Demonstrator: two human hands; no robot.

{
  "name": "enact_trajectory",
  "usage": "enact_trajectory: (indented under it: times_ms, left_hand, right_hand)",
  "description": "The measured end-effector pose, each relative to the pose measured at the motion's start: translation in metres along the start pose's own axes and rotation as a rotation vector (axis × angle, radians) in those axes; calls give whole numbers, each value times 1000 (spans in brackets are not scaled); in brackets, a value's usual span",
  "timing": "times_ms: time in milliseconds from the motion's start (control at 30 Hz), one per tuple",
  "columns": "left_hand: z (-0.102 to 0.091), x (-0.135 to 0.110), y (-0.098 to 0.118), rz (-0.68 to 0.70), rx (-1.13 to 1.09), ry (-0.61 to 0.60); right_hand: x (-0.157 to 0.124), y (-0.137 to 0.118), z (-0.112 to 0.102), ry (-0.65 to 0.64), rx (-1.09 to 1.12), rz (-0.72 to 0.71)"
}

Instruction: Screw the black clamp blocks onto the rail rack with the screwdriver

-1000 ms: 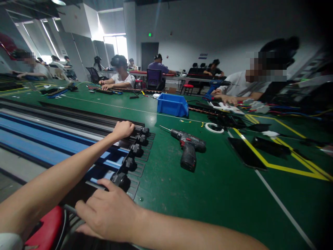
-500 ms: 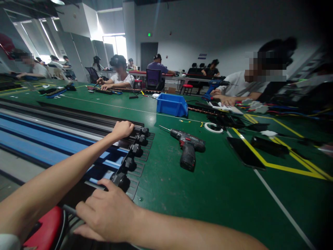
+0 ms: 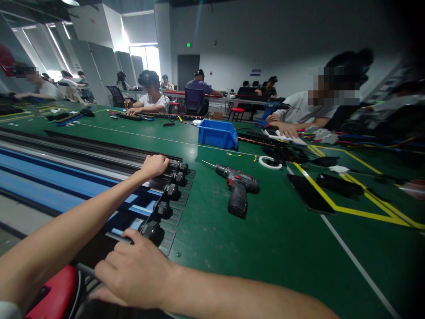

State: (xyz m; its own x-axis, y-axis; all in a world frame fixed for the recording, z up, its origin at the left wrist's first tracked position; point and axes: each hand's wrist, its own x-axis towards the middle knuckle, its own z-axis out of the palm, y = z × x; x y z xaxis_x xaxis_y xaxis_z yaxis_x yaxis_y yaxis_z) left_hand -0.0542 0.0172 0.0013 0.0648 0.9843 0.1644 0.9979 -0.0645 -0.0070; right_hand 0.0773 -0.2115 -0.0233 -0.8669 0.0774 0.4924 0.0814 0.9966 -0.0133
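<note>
Several long metal profiles (image 3: 66, 177), black, silver and blue, lie side by side at the left, each ending in a black cable gland (image 3: 172, 191) and a slotted flat bracket (image 3: 168, 241). My left hand (image 3: 154, 165) is closed over the far black profiles close to their end caps, its fingertips out of sight. At the near end, my right hand (image 3: 136, 270) curls around the edge of the closest blue profile, the index finger beside its gland. What its lower fingers touch is hidden. A black cordless drill (image 3: 238, 186) with a long bit lies right of the profiles.
A blue parts bin (image 3: 217, 134) stands beyond the drill on the green table (image 3: 265, 266). Right of it lie a white tape roll (image 3: 270, 162) and a dark flat panel (image 3: 310, 193). Co-workers sit across the table, one near a blue drill (image 3: 267, 113). A red stool (image 3: 56, 294) is below.
The view has shifted slightly, so the table things appear a little further left. Both hands keep their places on the profiles.
</note>
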Motion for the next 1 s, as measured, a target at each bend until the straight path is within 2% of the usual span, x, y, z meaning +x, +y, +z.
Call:
enact_trajectory:
  times_ms: [167, 500, 567, 667, 733, 833, 900, 1000]
  left_hand:
    - [1, 1, 0, 3, 0, 5]
    - [-1, 0, 0, 7, 15, -1]
    - [0, 0, 0, 14, 20, 0]
    - [0, 0, 0, 15, 23, 3]
    - [-1, -1, 0, 18, 20, 4]
    - [-1, -2, 1, 32, 13, 9]
    - [-1, -2, 1, 33, 7, 13]
    - [0, -1, 1, 25, 2, 12]
  right_hand:
    - [-4, 2, -4, -6, 26, -21]
    - [-16, 5, 6, 150, 31, -56]
    - [-12, 6, -2, 180, 57, -49]
    - [-7, 18, -31, 216, 75, -23]
    - [-7, 36, -54, 225, 54, 56]
    - [-17, 75, -80, 197, -5, 268]
    - [-31, 103, -86, 163, -74, 451]
    - [-59, 139, -77, 93, -207, 684]
